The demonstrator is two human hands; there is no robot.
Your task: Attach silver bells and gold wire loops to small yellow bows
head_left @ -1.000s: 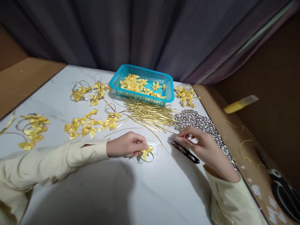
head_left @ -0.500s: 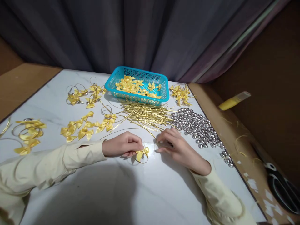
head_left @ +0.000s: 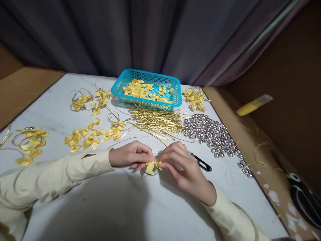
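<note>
My left hand (head_left: 130, 155) pinches a small yellow ribbon bow (head_left: 151, 166) with a thin gold cord loop, low over the white marble table (head_left: 140, 207). My right hand (head_left: 179, 165) has its fingertips closed on the same bow from the right, so both hands meet at it. Black thread snips (head_left: 201, 163) lie on the table just right of my right hand. A bundle of gold cords (head_left: 157, 122) lies just beyond my hands.
A turquoise basket (head_left: 175, 95) of yellow bows stands at the back. Finished bows with loops (head_left: 90, 134) are scattered on the left, more bows (head_left: 194, 98) at the back right. Silver bells (head_left: 213, 134) cover the right side. Scissors (head_left: 304, 201) and a yellow tube (head_left: 252, 105) lie off-table.
My right hand has come left from the silver bells and the snips to the bow held by my left hand. The snips now lie uncovered. My left hand has stayed in place.
</note>
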